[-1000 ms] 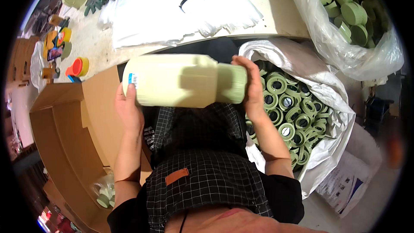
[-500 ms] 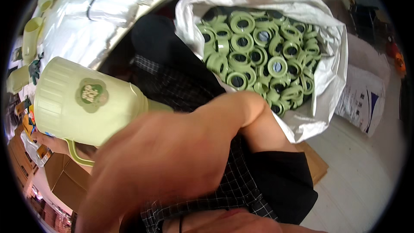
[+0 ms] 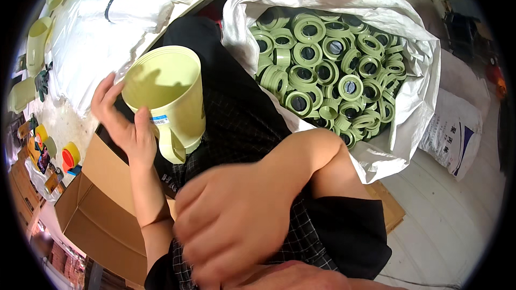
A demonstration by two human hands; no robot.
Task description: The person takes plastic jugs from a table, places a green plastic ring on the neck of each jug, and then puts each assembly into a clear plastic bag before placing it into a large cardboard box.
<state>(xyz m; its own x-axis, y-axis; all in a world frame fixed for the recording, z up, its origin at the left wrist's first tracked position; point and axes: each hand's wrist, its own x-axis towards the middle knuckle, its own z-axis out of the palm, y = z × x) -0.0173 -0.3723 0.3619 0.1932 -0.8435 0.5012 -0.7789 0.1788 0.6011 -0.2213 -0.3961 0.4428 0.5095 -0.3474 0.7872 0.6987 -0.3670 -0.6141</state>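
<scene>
"Was it bright?"
"Very; light glared off the white plastic (image 3: 99, 37), and shadow pooled inside the green jug (image 3: 173, 101)."
"Sharp, too?"
"Mostly, though the right hand (image 3: 231, 217) blurred and straight lines bowed near the blackened corners."

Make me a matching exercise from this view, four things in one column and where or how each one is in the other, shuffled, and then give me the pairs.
Things:
1. Pale green container
2. Green rings
3. Cardboard box
4. Right hand

Places or states:
A. Inside the white sack
B. In front of the checked apron
C. Mouth upward, beside the left hand
D. Brown, at lower left

Pairs: 1-C, 2-A, 3-D, 4-B
</scene>
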